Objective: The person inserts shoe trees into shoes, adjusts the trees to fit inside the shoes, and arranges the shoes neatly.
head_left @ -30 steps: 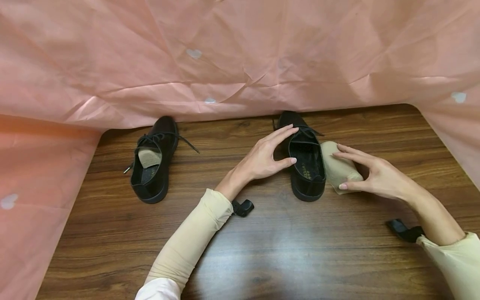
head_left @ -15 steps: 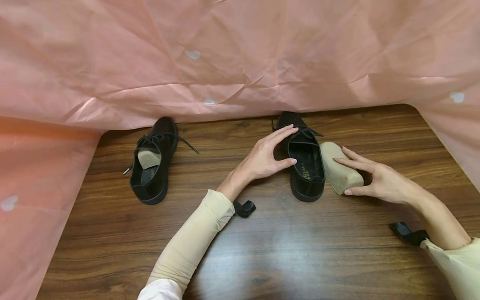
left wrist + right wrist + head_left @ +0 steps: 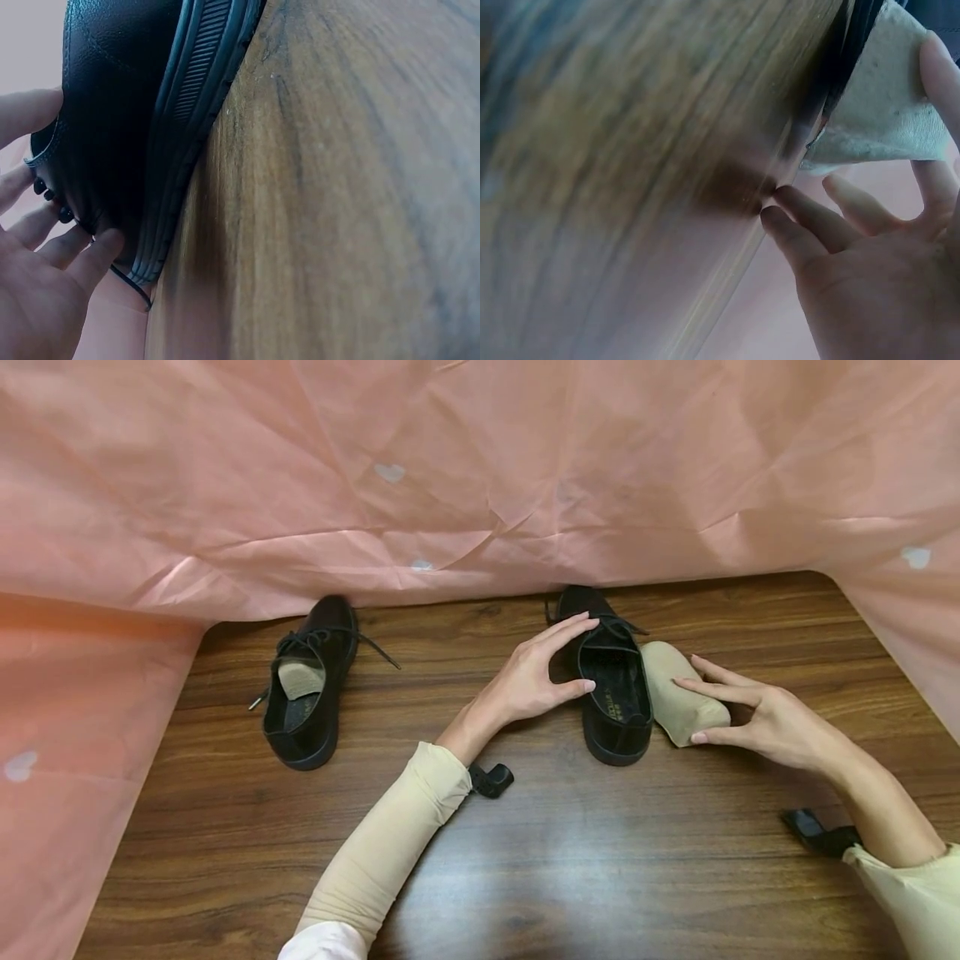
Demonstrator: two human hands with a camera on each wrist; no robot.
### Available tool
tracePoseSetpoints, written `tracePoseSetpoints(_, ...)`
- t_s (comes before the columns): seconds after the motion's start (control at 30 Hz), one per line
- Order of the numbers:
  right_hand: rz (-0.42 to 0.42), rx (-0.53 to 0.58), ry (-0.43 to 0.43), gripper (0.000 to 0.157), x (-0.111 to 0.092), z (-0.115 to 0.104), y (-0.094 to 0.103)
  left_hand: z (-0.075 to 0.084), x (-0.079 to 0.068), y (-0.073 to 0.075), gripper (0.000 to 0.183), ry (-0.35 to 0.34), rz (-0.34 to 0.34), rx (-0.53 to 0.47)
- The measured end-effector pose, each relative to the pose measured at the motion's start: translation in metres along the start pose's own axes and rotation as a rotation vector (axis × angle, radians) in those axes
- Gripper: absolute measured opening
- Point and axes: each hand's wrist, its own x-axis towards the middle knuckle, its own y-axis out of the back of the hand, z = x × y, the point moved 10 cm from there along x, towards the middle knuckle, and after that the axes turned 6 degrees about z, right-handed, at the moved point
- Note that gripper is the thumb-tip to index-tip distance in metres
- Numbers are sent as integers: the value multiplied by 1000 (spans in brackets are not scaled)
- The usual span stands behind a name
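A black lace-up shoe [image 3: 615,702] stands right of the middle on the wooden surface, toe toward the pink cloth. My left hand [image 3: 525,681] touches its left side, fingertips by the laces and thumb at the collar of the opening. In the left wrist view, the left fingers [image 3: 94,259] lie fairly straight along the upper. Against the shoe's right side leans a beige rounded shoe insert [image 3: 667,689]. My right hand [image 3: 768,718] holds its near end, thumb at the lower corner and index finger on top. The right wrist view shows the insert [image 3: 885,97] between thumb and fingers.
Another black shoe [image 3: 307,727] stands at the left with a beige insert [image 3: 302,678] inside its opening. Pink cloth [image 3: 480,485] with white hearts hangs behind and at both sides. The wooden surface [image 3: 525,877] runs toward the front.
The right thumb has shifted to the lower corner of the insert, whose near end now shows more. The right fingers have spread and moved slightly right. The left hand stays at the shoe.
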Motion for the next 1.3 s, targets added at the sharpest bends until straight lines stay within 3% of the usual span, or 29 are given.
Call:
tracePoseSetpoints(0.3,33,-11,-4,72,-2,-3,6,-5,2,-1,71,62,33,-245)
tracePoseSetpoints(0.7,68,5,-18,71,-2,-8,13,-5,3,-2,73,72,19,-269)
tracePoseSetpoints(0.97,57,47,-81,71,-6,-6,13,-4,2,-4,72,66,9,-258)
tracePoseSetpoints(1.3,65,96,-90,66,-12,-19,16,-5,-1,-2,72,67,11,-269)
